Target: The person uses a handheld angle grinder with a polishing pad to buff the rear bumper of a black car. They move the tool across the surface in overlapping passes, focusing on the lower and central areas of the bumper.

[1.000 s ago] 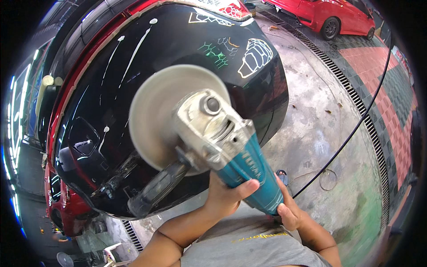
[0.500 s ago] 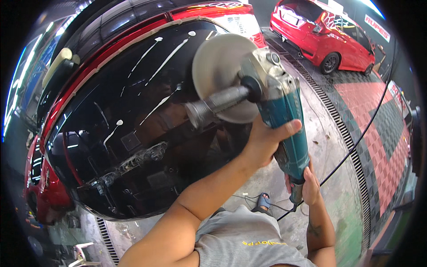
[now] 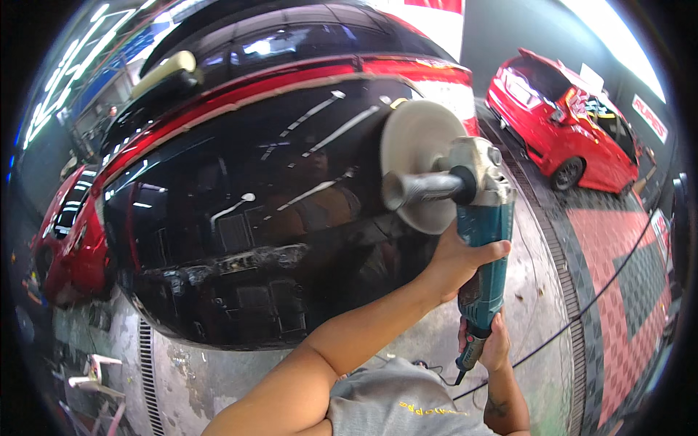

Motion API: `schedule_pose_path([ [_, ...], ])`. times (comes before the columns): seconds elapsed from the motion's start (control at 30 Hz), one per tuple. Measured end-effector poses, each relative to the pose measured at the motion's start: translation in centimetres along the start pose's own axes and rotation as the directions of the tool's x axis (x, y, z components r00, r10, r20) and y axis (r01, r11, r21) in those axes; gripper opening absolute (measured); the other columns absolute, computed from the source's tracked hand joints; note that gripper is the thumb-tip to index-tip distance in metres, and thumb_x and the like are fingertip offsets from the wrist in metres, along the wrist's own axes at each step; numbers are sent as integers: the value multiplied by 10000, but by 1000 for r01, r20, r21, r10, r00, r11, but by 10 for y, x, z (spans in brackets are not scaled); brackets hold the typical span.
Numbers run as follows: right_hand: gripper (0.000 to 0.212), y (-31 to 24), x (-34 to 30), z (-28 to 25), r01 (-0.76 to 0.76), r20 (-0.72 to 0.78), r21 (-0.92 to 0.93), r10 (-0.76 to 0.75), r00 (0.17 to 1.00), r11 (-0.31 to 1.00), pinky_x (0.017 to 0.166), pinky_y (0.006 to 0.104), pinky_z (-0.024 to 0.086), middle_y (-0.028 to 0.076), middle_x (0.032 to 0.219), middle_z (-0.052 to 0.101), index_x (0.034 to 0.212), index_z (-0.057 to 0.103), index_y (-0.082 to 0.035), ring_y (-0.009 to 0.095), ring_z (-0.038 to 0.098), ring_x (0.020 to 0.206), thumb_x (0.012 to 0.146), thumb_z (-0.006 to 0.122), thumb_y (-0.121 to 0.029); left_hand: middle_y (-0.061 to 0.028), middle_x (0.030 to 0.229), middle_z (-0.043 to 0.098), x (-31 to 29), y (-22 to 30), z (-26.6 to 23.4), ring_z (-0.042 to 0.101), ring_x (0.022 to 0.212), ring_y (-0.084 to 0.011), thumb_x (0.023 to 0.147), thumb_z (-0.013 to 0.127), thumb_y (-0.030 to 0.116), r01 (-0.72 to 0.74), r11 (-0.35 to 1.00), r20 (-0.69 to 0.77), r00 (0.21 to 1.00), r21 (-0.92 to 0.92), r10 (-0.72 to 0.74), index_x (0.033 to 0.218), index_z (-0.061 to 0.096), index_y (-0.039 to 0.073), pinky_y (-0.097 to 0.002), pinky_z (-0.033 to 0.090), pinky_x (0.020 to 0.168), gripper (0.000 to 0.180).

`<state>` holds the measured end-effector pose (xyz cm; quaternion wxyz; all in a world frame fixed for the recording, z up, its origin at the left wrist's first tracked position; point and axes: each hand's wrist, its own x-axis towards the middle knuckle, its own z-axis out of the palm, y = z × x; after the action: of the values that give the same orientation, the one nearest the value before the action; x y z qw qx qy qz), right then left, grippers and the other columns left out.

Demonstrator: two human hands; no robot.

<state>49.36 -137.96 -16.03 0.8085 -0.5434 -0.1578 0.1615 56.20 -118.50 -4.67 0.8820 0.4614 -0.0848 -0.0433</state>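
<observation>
A teal rotary polisher (image 3: 483, 254) with a metal head is held upright in both my hands. My left hand (image 3: 462, 265) is wrapped round its teal body, just below the head. Lower down, my right hand (image 3: 496, 345) grips the rear end, where the cord comes out. Nobody holds the grey side handle (image 3: 422, 190), which sticks out to the left. The round pale pad (image 3: 414, 138) looks smeared, as if spinning. Behind it lies a glossy black car panel (image 3: 254, 174) with white streaks; I cannot tell whether pad and panel touch.
Masking tape (image 3: 240, 107) edges the panel against red bodywork. A red car (image 3: 567, 120) is parked at the far right, beside red and grey floor tiles (image 3: 598, 240). The black cord (image 3: 556, 338) runs up to the right. Drain grates (image 3: 149, 378) cross the concrete floor.
The view has shifted, so the panel and the parked car sit lower and further right. The polisher shows lower and to the right, more upright, with both hands still gripping it.
</observation>
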Motion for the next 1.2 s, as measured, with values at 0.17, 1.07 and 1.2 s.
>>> schedule_pose_path([
  [0.17, 672, -19, 17, 40, 68, 21, -53, -67, 998, 996, 544, 345, 544, 171, 980, 626, 1496, 315, -71, 215, 617, 622, 1075, 458, -574, -45, 1090, 679, 4, 40, -11, 662, 1006, -158, 817, 929, 260, -44, 999, 62, 997, 31, 42, 1278, 618, 70, -359, 565, 903, 587],
  [1.07, 947, 95, -9, 58, 125, -69, -241, -145, 987, 962, 478, 318, 507, 134, 864, 618, 1447, 307, -77, 201, 592, 535, 951, 452, -871, -56, 1266, 618, -61, 4, -72, 588, 1141, -178, 718, 988, 312, -99, 994, 29, 995, 50, 98, 1470, 518, 17, -359, 502, 1006, 935],
  [1.2, 1078, 109, -27, 78, 114, -8, -309, -123, 992, 944, 512, 288, 513, 151, 967, 631, 1647, 109, -48, 166, 618, 625, 982, 553, -772, -100, 1343, 637, -120, 10, -112, 612, 1208, -216, 757, 964, 243, -19, 999, 87, 996, 41, 16, 1492, 513, 22, -389, 499, 1076, 890],
])
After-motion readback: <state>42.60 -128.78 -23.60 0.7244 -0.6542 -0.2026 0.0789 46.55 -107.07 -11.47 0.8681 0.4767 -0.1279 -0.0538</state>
